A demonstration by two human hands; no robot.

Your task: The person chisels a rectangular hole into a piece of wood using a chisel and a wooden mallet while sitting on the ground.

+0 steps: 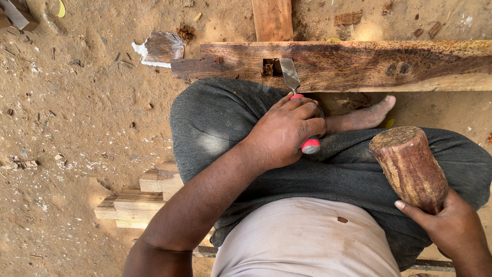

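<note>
Browns, reds and grey at the frame's centre

Dark brown streaked plank (359, 64) with pale edge; steel-grey chisel (294, 90), red handle; reddish-brown mottled mallet (410, 166); grey trousers (220, 118); off-white shirt (302, 241); pale, perhaps yellowish wood offcuts (138, 202) lower left; tan sand (77, 128).

No pkgs, labels, signs or screens in view. Nearest thing to one: a torn scrap of wrapper/sheet (160, 48) lying on the sandy floor (77, 128), upper left of centre, just left of the dark beam's end. Irregular shape, crumpled, brownish-grey face w/ a ragged white edge along its left & bottom sides. Can't tell if it's packaging or just paper; any print not legible.
</note>
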